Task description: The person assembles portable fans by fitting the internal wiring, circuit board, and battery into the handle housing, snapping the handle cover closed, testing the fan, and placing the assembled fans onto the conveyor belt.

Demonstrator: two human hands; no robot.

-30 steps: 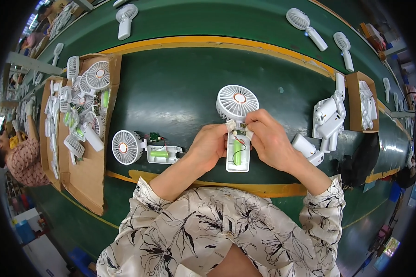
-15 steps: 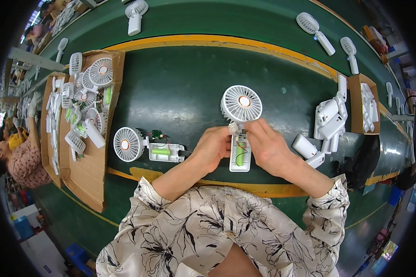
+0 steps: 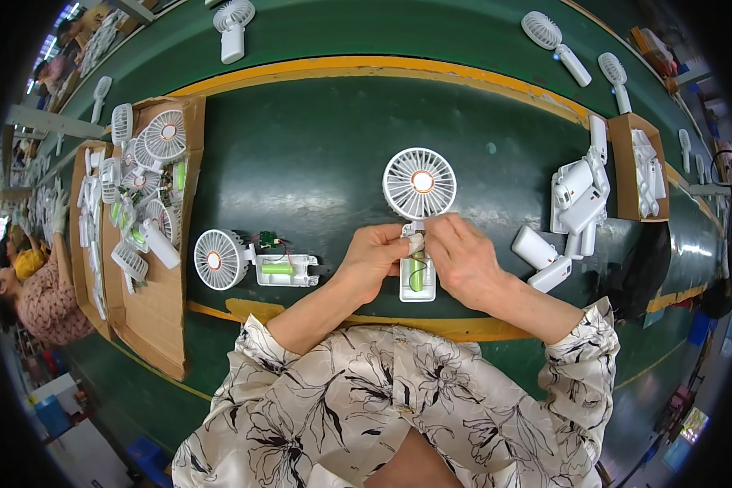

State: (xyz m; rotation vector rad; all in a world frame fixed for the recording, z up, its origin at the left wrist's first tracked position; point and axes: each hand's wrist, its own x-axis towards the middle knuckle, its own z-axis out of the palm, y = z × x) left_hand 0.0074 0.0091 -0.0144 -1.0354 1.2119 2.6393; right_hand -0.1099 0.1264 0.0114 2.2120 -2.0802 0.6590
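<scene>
A white handheld fan lies in front of me, its round grille pointing away and its handle toward my body. The handle housing is uncovered and shows a green battery with thin wires. My left hand is closed on the handle's left side, with a white covering on its thumb tip, which presses into the housing's upper part. My right hand is closed in a pinch at the neck, just below the grille; what its fingertips grip is hidden. Left of them lies a second opened fan with a green circuit board.
A cardboard box at the left holds many fans and parts. White handle covers are piled at the right beside a smaller carton. Beyond a yellow edge, finished fans lie on a green surface. A co-worker sits far left.
My left thumb has slid down from the fan's neck onto the upper housing. My right fingertips have shifted slightly left, toward the neck. The whole view has moved a little.
</scene>
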